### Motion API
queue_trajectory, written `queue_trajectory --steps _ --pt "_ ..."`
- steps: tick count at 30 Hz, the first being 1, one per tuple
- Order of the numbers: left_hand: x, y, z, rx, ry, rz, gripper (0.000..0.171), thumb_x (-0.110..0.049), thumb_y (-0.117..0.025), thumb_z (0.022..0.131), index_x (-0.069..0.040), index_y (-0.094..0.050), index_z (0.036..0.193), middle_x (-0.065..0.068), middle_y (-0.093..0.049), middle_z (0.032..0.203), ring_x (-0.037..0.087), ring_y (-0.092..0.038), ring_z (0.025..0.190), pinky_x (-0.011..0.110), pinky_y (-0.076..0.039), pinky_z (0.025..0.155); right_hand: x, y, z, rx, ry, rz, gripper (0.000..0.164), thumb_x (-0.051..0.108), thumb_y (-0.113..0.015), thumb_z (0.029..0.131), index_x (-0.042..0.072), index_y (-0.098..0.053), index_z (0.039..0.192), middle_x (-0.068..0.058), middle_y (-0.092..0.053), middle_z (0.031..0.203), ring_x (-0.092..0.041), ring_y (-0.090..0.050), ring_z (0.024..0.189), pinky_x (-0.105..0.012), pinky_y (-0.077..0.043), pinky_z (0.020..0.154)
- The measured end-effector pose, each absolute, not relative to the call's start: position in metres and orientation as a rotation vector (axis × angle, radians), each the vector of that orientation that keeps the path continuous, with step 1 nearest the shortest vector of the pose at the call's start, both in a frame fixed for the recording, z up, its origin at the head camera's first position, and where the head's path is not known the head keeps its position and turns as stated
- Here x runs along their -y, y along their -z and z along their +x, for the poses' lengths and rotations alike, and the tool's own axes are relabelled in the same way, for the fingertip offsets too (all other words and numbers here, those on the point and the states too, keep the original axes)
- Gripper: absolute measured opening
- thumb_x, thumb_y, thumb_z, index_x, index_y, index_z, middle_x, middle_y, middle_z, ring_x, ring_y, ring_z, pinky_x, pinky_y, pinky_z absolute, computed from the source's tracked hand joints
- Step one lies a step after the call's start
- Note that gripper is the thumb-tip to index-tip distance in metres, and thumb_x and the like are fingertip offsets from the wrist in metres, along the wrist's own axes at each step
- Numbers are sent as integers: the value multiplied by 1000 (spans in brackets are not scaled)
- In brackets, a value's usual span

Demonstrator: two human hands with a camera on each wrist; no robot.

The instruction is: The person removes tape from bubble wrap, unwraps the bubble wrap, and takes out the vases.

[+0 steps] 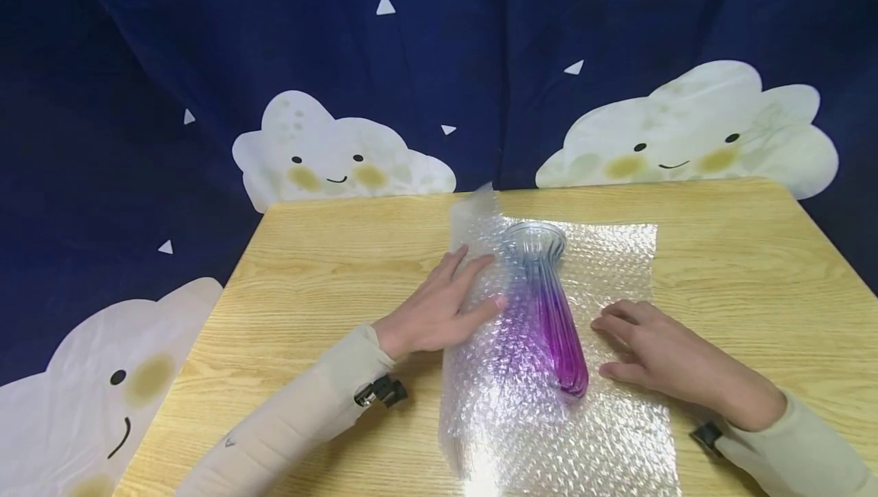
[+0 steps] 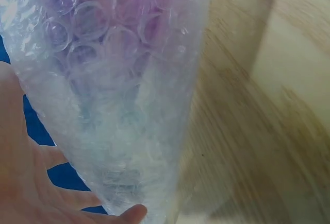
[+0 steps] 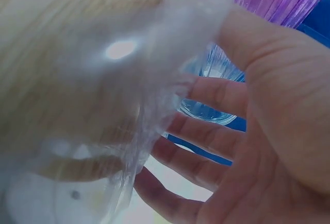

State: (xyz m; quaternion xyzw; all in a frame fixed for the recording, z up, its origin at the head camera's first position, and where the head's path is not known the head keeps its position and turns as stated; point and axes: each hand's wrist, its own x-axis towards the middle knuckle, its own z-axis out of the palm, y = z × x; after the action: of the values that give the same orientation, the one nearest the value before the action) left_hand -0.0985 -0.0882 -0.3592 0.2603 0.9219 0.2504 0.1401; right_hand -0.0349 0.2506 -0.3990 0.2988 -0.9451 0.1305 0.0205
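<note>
A glass vase (image 1: 562,329), clear blue at its flared mouth and purple-pink towards the base, lies on its side on a sheet of bubble wrap (image 1: 617,261). The sheet's left part is folded up over the vase's left side, and its top corner stands up. With fingers spread, my left hand (image 1: 446,303) rests against this folded part. In the left wrist view the bubble wrap (image 2: 118,105) covers purple glass. My right hand (image 1: 658,356), fingers loosely bent, is just right of the vase, over the sheet. The right wrist view shows its fingertips beside clear plastic (image 3: 149,90); contact is unclear.
The wood-grain table (image 1: 329,253) extends on both sides of the bubble wrap. Behind it hangs a dark blue curtain (image 1: 425,62) with smiling white clouds and small triangles. A small black device (image 1: 384,390) is at my left cuff, another (image 1: 706,436) at my right.
</note>
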Motion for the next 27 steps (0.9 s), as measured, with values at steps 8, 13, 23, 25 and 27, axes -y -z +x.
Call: queue_trajectory --steps 8,13,23,25,27 --pt "101 362 -97 -2683 -732 695 84 -79 -40 95 -37 -20 165 14 -5 176 39 -16 162 66 -25 124 -250 397 -34 2929 -397 924 59 41 -84 82 5 -70 126 -18 -68 126 -35 -65 111 -56 -57 94" --pt "112 364 -96 -2675 -742 678 85 -77 -44 96 -34 -20 166 13 -5 176 37 -19 161 65 -29 123 -250 398 -34 2916 -404 932 58 41 -84 82 6 -70 126 -17 -69 125 -34 -66 110 -56 -57 93" --pt "130 371 -97 -2705 -754 706 87 -72 -48 98 -28 -17 167 9 -8 176 31 -16 163 60 -28 125 -249 397 -34 2914 -388 923 60 41 -85 81 5 -71 126 -18 -69 125 -35 -66 112 -56 -57 94" --pt "132 372 -96 -2708 -747 707 90 -71 -48 98 -25 -14 168 10 -8 176 32 -14 163 59 -26 126 -249 397 -34 2912 -393 924 59 41 -85 81 5 -71 126 -17 -69 124 -34 -66 111 -55 -57 94" --pt "134 372 -96 -2708 -739 699 93 -71 -49 98 -23 -11 168 11 -7 176 34 -11 163 59 -24 127 -249 397 -34 2914 -398 925 59 42 -85 81 5 -71 125 -17 -69 124 -34 -66 109 -55 -58 93"
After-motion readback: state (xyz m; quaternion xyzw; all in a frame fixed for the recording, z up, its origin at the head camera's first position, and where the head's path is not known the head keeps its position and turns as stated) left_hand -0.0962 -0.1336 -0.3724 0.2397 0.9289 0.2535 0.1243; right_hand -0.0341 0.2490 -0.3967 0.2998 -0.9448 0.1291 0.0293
